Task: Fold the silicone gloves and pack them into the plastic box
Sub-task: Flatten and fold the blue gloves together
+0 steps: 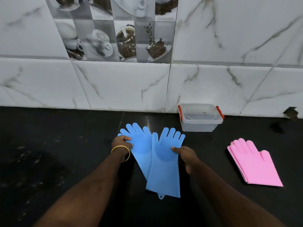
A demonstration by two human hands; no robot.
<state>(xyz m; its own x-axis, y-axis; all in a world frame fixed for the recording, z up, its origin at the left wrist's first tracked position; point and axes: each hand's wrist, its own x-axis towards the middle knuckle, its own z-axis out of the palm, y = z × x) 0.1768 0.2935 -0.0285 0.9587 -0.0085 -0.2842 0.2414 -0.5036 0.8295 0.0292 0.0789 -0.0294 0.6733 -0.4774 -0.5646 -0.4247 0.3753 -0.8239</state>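
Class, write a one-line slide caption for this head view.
Both hands, left and right, grip overlapping blue gloves; pink gloves, plastic box wait.

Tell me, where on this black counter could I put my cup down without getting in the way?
The widest bare patch is left of the left hand, running to the wall. A narrower gap lies between the blue gloves and the pink gloves. It is crowded in the middle, where both hands grip the blue pair, and around the plastic box.

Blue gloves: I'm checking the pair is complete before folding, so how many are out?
2: left blue glove under the left hand; right blue glove, overlapping it, held by the right hand.
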